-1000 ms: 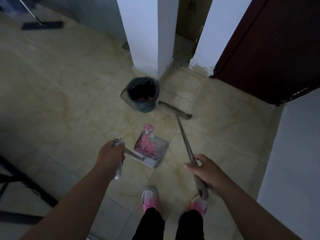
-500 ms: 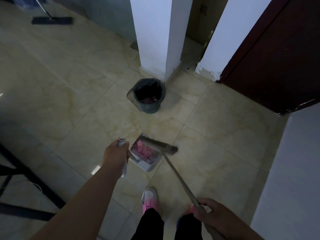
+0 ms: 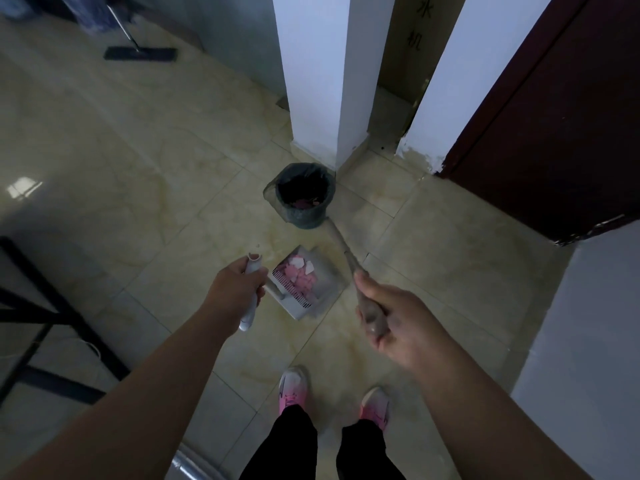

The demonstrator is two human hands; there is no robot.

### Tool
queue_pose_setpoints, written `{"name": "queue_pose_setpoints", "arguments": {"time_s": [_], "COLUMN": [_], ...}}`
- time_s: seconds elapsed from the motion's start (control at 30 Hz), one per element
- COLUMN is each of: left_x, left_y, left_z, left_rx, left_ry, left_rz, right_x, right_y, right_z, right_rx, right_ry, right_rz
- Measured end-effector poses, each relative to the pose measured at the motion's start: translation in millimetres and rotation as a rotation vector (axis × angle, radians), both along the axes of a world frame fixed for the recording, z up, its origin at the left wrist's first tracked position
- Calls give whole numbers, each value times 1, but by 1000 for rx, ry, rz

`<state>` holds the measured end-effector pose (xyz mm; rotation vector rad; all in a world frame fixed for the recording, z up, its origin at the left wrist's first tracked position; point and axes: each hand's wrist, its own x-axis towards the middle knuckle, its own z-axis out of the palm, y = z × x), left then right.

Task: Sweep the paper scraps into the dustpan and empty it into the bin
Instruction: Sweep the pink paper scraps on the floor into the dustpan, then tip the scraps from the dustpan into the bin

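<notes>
Head view: left hand [image 3: 239,289] wraps the dustpan handle [image 3: 251,292]; the dustpan [image 3: 306,284] of pink paper scraps [image 3: 301,275] rests on the floor [image 3: 138,168], bin [image 3: 304,195] at 12 o'clock. Right hand [image 3: 398,323] clasps the broom handle [image 3: 349,261], its head seemingly beside the bin.

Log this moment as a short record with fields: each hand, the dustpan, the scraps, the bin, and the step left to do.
left hand: closed around the dustpan's long handle
right hand: gripping the broom handle, which points forward toward the bin
dustpan: low over the tiled floor, short of the bin; contact with the floor cannot be told
paper scraps: pink and white pieces lying inside the dustpan
bin: dark liner, upright beside the white pillar, some scraps already inside
step left: empty the dustpan into the bin
</notes>
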<state>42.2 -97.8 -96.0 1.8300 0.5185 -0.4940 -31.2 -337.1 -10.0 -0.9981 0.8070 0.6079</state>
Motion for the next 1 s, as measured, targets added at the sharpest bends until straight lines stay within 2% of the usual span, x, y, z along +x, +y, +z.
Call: {"name": "queue_pose_setpoints", "arguments": {"time_s": [0.13,0.4,0.57,0.63,0.77,0.87,1.0], "left_x": [-10,-24,3,23,68,104,141], "left_y": [-9,-11,-15,-15,-12,-8,6], "left_z": [40,133,179,187,184,173,137], "left_rx": [29,-48,-3,75,340,538,681], "left_ry": [-70,-192,-290,-331,-383,-385,-327], "left_rz": [14,77,-19,-101,-411,-601,-789], "right_x": [6,-10,1,7,25,41,58], "right_y": [1,-39,-55,-58,-60,-56,-44], "right_z": [18,35,46,50,50,42,35], "right_rx": [-42,-114,-196,-208,-214,-227,-206], "right_ry": [-56,-240,-304,-319,-329,-311,-302], "right_rz": [8,52,77,87,79,54,53]}}
